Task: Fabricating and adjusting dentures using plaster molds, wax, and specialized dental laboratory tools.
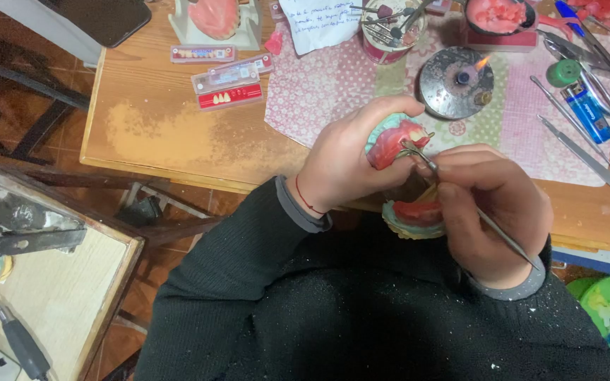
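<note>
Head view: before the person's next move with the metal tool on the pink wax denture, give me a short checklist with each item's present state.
1. Left hand grips the pink wax denture on its pale green cast: ok, fingers wrap it.
2. Right hand holds the thin metal tool like a pen: ok.
3. Tool tip meets the wax near the teeth: ok, it appears to touch; exact contact cannot tell.
4. Burner flame lit on the round metal lamp: ok, and apart from both hands.
5. Second wax denture resting securely below the hands: cannot tell, partly hidden.
6. Spare instruments on the patterned cloth, clear of the hands: ok.
</note>
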